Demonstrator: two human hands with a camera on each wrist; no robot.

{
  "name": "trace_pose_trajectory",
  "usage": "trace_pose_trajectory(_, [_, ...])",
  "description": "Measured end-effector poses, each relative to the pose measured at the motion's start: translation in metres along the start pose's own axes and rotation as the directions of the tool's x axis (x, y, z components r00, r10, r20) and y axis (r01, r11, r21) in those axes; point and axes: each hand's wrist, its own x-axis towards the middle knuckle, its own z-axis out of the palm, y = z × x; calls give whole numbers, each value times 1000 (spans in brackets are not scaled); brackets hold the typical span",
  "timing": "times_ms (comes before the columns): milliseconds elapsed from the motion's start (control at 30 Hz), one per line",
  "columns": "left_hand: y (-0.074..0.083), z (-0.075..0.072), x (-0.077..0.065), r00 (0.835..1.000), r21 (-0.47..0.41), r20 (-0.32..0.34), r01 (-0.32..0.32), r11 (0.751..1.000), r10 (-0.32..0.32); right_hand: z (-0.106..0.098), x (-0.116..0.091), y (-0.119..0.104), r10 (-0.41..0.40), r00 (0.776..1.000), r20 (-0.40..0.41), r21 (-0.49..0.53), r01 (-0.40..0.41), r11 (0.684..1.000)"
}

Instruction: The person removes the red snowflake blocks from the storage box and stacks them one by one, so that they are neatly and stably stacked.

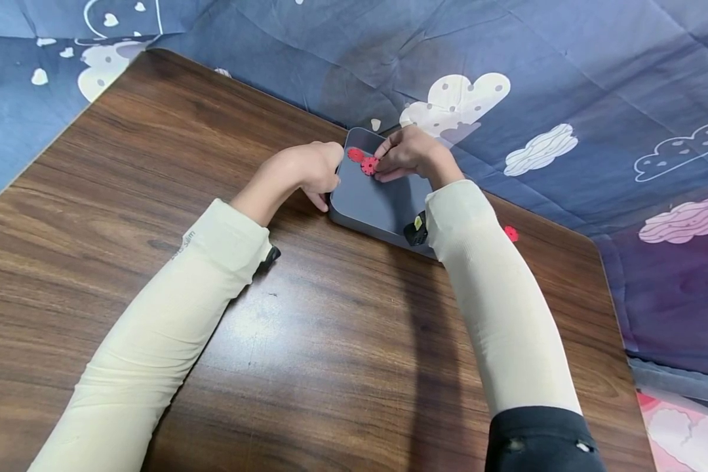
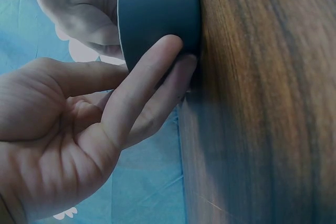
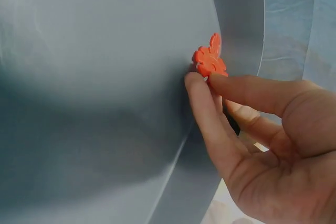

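My right hand [image 1: 412,155] pinches a red notched disc [image 3: 209,62] between thumb and fingertips, low inside a grey tray [image 1: 373,208]. A second red notched disc [image 1: 355,155] touches or overlaps the first one in the head view; whether they are joined, I cannot tell. At the tray's left end, my left hand [image 1: 308,168] grips the wall. Two of its fingers [image 2: 137,85] lie against the tray's outer side in the left wrist view, while the fingertips at the rim are partly hidden.
Another red notched disc [image 1: 511,233] lies on the wooden table [image 1: 307,314], right of the tray and beside my right sleeve. The tray sits near the table's far edge, close to a blue cloth [image 1: 342,59] with cloud prints.
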Motion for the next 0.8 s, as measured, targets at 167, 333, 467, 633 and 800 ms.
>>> trace_pose_trajectory(167, [0,1,0,1000,-7,-1,-2,1000,2,-3,-2,4,-3,1000,-8,-17,2,1000])
trace_pose_trajectory(333, [-1,1,-1,1000,-8,-3,-6,1000,6,-9,-1,11,-22,1000,-6,-33,22,999])
trace_pose_trajectory(467, [0,1,-2,1000,5,-3,-11,1000,11,-15,-3,17,-46,999,3,-24,46,999])
trace_pose_trajectory(633, [0,1,-3,1000,9,-5,-19,1000,19,-26,-5,22,-24,999,23,1,24,1000])
trace_pose_trajectory(800, [0,1,-2,1000,15,-3,-14,1000,14,-37,-8,28,13,999,34,-11,-12,1000])
